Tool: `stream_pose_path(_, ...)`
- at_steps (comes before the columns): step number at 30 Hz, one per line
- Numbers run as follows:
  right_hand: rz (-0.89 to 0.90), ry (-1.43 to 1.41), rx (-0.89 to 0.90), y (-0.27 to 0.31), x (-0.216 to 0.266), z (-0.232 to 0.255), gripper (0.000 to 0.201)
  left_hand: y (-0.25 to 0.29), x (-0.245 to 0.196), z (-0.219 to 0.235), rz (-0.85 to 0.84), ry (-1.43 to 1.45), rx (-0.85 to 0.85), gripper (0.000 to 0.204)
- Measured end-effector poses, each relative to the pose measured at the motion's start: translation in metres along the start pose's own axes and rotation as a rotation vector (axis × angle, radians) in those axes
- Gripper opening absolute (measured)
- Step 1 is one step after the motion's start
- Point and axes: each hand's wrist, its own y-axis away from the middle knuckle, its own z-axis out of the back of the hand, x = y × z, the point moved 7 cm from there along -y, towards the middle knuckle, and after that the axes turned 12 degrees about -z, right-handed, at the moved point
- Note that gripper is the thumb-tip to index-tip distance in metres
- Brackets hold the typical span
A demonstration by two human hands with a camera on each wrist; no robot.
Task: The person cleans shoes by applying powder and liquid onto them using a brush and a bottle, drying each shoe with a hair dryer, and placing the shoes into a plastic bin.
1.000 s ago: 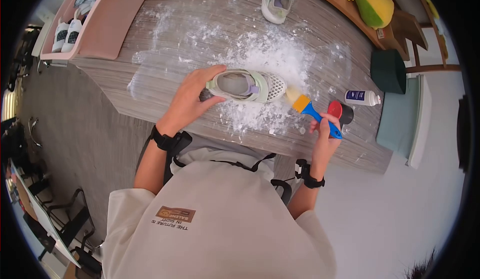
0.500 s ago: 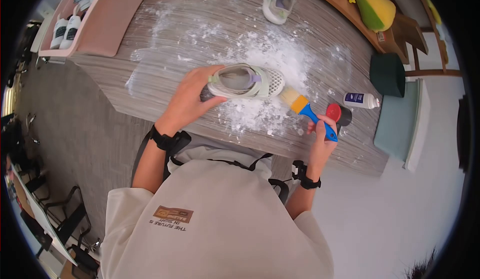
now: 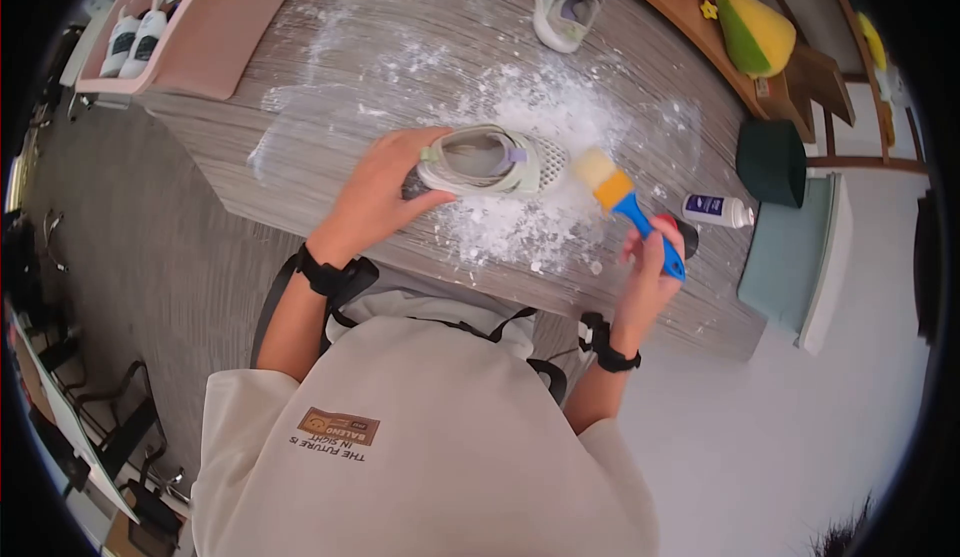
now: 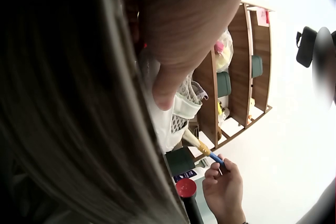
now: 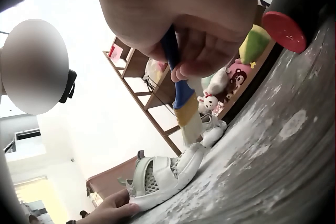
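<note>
My left hand (image 3: 385, 187) grips the heel of a pale child's shoe (image 3: 550, 162) with a mesh toe, green trim and a lilac tab. The shoe sits sole-down among white powder, thumb along its near side. My right hand (image 3: 648, 282) holds a brush (image 3: 612, 192) by its blue handle. Its orange band and pale bristles point at the shoe's toe. In the right wrist view, the bristles (image 5: 191, 132) stand just above the toe, overlapping it. The left wrist view shows the brush (image 4: 205, 149) beyond the shoe's white sole (image 4: 170, 140).
A matching shoe (image 3: 565, 12) stands at the table's far side. White powder (image 3: 505, 232) covers the table's middle. To the right are a white bottle (image 3: 715, 210), a dark cylinder with a red top (image 4: 185, 188) and a green container (image 3: 770, 162). A pink bin (image 3: 235, 27) stands far left.
The brush has lifted slightly and moved up from beside the toe, its bristles now a little away from the shoe. The left hand and shoe stay nearly in place; the head view has shifted slightly.
</note>
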Motion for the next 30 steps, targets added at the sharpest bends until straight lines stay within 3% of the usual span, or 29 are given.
stream_pose_path(6, -0.036, 0.175, 0.166, -0.007, 0.012, -0.066, 0.023, 0.0, -0.002, 0.001, -0.039, -0.081, 0.031, 0.064)
stream_pose_path(8, 0.031, 0.302, 0.156, -0.005, 0.008, -0.058, 0.023, 0.0, -0.004, 0.003, -0.067, -0.076, 0.009, 0.064)
stream_pose_path(13, -0.04, 0.158, 0.046, -0.003, 0.008, -0.019, 0.019, 0.002, -0.002, 0.002, -0.048, -0.047, -0.009, 0.065)
stream_pose_path(17, -0.089, 0.102, 0.192, 0.008, 0.009, -0.042, 0.018, -0.003, -0.002, -0.004, -0.036, -0.035, 0.015, 0.065)
stream_pose_path(20, -0.042, 0.241, 0.172, 0.015, 0.0, -0.025, 0.018, -0.002, -0.001, 0.0, -0.033, -0.062, 0.026, 0.065)
stream_pose_path(25, -0.068, 0.22, 0.084, 0.022, -0.013, 0.011, 0.015, 0.0, 0.0, 0.0, -0.041, -0.049, -0.01, 0.065)
stream_pose_path(28, -0.045, 0.179, 0.102, 0.024, -0.01, 0.011, 0.015, -0.001, 0.0, -0.003, -0.008, -0.013, -0.01, 0.064)
stream_pose_path(30, -0.037, 0.218, 0.203, 0.025, -0.013, 0.004, 0.015, -0.002, -0.001, -0.002, 0.002, -0.013, -0.007, 0.064)
